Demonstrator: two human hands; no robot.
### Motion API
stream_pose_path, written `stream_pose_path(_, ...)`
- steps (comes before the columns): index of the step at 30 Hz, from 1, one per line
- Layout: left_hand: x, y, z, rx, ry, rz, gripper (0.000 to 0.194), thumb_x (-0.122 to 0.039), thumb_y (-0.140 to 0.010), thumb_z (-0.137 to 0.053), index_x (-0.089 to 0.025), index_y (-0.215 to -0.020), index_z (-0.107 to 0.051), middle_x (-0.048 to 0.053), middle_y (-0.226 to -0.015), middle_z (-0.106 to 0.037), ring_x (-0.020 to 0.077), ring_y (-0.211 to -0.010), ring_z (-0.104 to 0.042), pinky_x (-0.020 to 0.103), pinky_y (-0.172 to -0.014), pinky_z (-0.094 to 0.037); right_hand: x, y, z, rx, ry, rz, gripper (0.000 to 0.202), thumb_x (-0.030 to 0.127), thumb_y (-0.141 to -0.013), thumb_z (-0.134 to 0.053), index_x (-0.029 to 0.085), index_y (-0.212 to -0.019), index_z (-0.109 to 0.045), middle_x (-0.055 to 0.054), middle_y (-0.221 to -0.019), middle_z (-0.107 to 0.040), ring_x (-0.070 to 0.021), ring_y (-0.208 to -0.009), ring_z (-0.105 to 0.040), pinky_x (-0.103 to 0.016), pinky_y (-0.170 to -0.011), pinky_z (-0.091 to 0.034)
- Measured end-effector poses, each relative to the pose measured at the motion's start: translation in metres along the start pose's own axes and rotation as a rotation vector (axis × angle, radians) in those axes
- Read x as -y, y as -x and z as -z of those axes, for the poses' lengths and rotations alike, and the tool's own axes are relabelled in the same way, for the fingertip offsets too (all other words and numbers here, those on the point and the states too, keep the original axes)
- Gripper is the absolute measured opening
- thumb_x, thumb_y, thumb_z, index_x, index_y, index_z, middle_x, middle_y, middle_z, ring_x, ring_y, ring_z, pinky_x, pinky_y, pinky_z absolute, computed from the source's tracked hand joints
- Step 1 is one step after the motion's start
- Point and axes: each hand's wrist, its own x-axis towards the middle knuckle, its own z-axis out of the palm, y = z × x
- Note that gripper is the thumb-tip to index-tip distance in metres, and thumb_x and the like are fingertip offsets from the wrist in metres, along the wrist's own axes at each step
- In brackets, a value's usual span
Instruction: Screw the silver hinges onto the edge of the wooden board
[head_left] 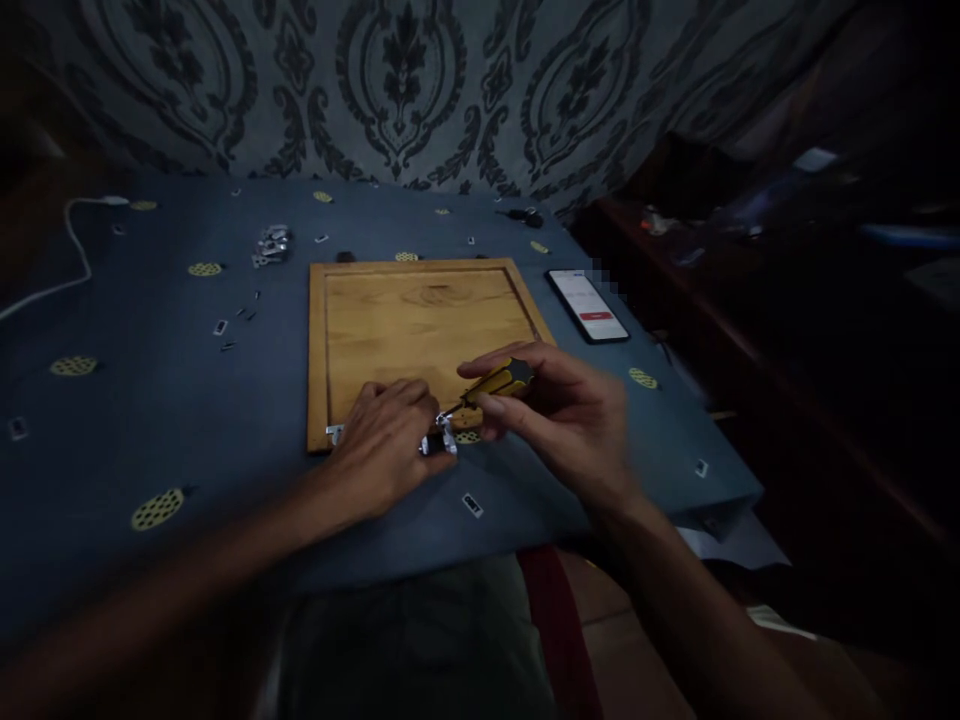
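A framed wooden panel (420, 335), which looks like a cabinet door, lies flat on the cloth-covered table. At its near edge my left hand (390, 430) is closed around a shiny metal hinge (439, 440), thumb below and fingers above, partly hiding it. My right hand (574, 415) grips a yellow-and-black screwdriver (499, 383) between thumb and fingers. The screwdriver's shaft slants down to the left, with its tip at the hinge; the exact contact is too small to make out. Another metal piece (334, 433) shows at the panel's near left corner, partly behind my left hand.
Several metal hinges (273, 245) are piled at the back left, with small screws (251, 315) scattered nearer. A lit phone (587, 305) lies right of the panel. A white cable (82, 240) crosses the left side, and dark keys (525, 216) rest near the wall.
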Motion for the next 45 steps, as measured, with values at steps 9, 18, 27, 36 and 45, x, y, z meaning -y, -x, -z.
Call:
stream_pose_path(9, 0.0010, 0.0008, -0.0007, -0.015, -0.021, -0.020, 0.028, -0.041, -0.090, -0.076, -0.018, -0.102, -0.067, 0.005, -0.105, -0.068, 0.0273, -0.106, -0.064, 0.040, -0.092, -0.042, -0.0005, 0.0008, 0.0049, 0.036, 0.005, -0.014, 0.027, 0.043, -0.088, -0.078, 0.026, -0.108, -0.077, -0.002, -0.097, -0.078, -0.0107, -0.058, -0.070, -0.025, -0.055, -0.062)
stream_pose_path(18, 0.0017, 0.0026, -0.0021, -0.032, -0.017, -0.044, 0.025, -0.041, -0.093, -0.073, -0.018, -0.102, -0.066, 0.006, -0.107, -0.067, 0.0274, -0.107, -0.063, 0.041, -0.092, -0.043, -0.0005, -0.0009, 0.0042, -0.006, 0.009, 0.019, 0.020, 0.036, -0.083, -0.083, 0.025, -0.097, -0.075, -0.002, -0.095, -0.079, -0.0098, -0.054, -0.067, -0.025, -0.052, -0.061)
stream_pose_path(27, 0.0024, 0.0017, -0.0025, -0.040, -0.038, -0.052, 0.028, -0.042, -0.091, -0.075, -0.017, -0.098, -0.065, 0.005, -0.104, -0.067, 0.0276, -0.107, -0.064, 0.040, -0.090, -0.043, -0.0007, -0.0032, 0.0007, -0.076, 0.058, 0.042, 0.021, 0.039, -0.079, -0.086, 0.023, -0.087, -0.075, -0.002, -0.098, -0.079, -0.0075, -0.051, -0.063, -0.022, -0.045, -0.056)
stream_pose_path(36, 0.0025, 0.0019, -0.0037, -0.043, -0.031, -0.059, 0.029, -0.041, -0.089, -0.078, -0.016, -0.098, -0.066, 0.006, -0.103, -0.067, 0.0280, -0.106, -0.063, 0.040, -0.089, -0.042, -0.0012, -0.0042, 0.0074, 0.005, 0.051, 0.035, 0.026, 0.041, -0.088, -0.078, 0.027, -0.111, -0.076, 0.000, -0.095, -0.079, -0.0097, -0.055, -0.068, -0.025, -0.054, -0.061)
stream_pose_path(45, 0.0035, 0.0019, -0.0044, -0.063, -0.014, -0.066, 0.027, -0.041, -0.090, -0.077, -0.017, -0.095, -0.065, 0.005, -0.102, -0.067, 0.0268, -0.104, -0.064, 0.039, -0.089, -0.043, -0.0013, -0.0075, 0.0054, -0.035, 0.044, 0.056, 0.021, 0.036, -0.079, -0.088, 0.023, -0.090, -0.076, 0.000, -0.089, -0.079, -0.0073, -0.050, -0.064, -0.020, -0.046, -0.056)
